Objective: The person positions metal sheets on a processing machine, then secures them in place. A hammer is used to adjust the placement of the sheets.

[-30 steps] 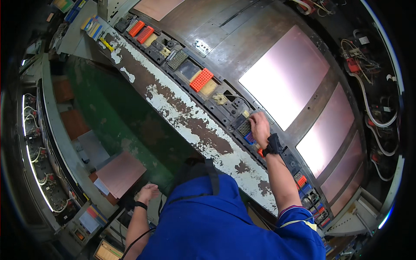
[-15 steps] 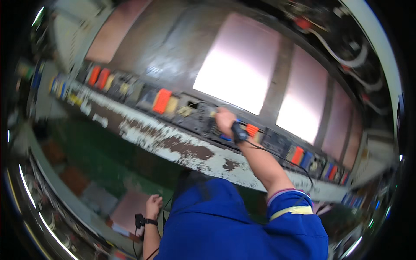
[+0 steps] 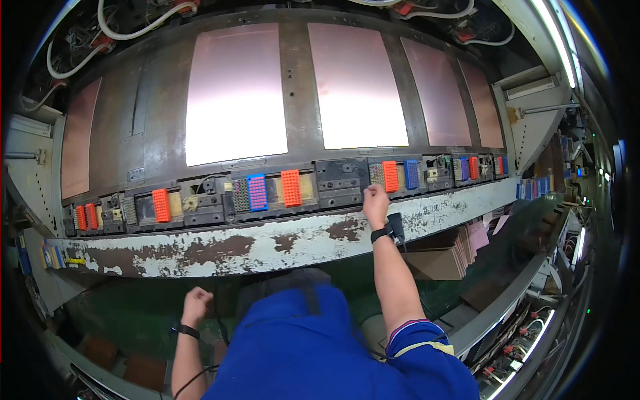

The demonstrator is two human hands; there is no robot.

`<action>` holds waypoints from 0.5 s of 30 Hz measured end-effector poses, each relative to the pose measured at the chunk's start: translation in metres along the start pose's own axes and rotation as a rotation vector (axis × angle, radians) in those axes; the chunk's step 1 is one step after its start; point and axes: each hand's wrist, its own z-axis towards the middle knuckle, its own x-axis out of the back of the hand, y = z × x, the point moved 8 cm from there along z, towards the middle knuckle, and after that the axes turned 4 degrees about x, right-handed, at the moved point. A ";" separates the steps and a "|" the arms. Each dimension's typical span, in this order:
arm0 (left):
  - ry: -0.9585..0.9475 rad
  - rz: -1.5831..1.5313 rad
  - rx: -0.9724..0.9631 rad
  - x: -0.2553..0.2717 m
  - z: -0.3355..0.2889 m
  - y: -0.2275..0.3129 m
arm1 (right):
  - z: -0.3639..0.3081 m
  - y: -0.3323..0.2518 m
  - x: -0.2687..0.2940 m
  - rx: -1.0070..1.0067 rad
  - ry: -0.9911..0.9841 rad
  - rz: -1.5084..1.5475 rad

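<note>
My right hand (image 3: pixel 375 203) is at the front edge of the machine bed, fingers curled together. It is beside a grey perforated block (image 3: pixel 377 177) and an orange perforated holder (image 3: pixel 390 176); whether anything small is in the fingers is hidden. To its left are a dark metal block (image 3: pixel 341 180), another orange holder (image 3: pixel 291 187) and a blue-framed holder (image 3: pixel 257 192) with pinkish-red rows. Low over the green floor hangs my left hand (image 3: pixel 197 305), loosely closed with nothing visible in it, away from the bed.
Large shiny copper-coloured panels (image 3: pixel 237 87) lie on the dark bed. A chipped white rail (image 3: pixel 300 237) runs along its front, close to my body. Brown boards (image 3: pixel 437 257) stand below the rail on the right. White hoses (image 3: pixel 437 15) hang at the far side.
My view has swung and levelled out. My right hand has moved right along the row, from near the blue-framed holder to past the dark block. My left hand's fingers have curled in more.
</note>
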 end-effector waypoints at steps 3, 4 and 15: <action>0.127 -0.051 -0.002 0.004 0.016 0.063 | 0.034 0.017 0.013 0.054 0.043 -0.054; 0.117 -0.056 -0.053 -0.005 0.022 0.087 | 0.042 0.022 0.011 0.044 0.038 -0.043; -0.174 0.288 -0.342 -0.253 0.001 0.324 | 0.065 0.024 -0.010 0.047 -0.069 -0.112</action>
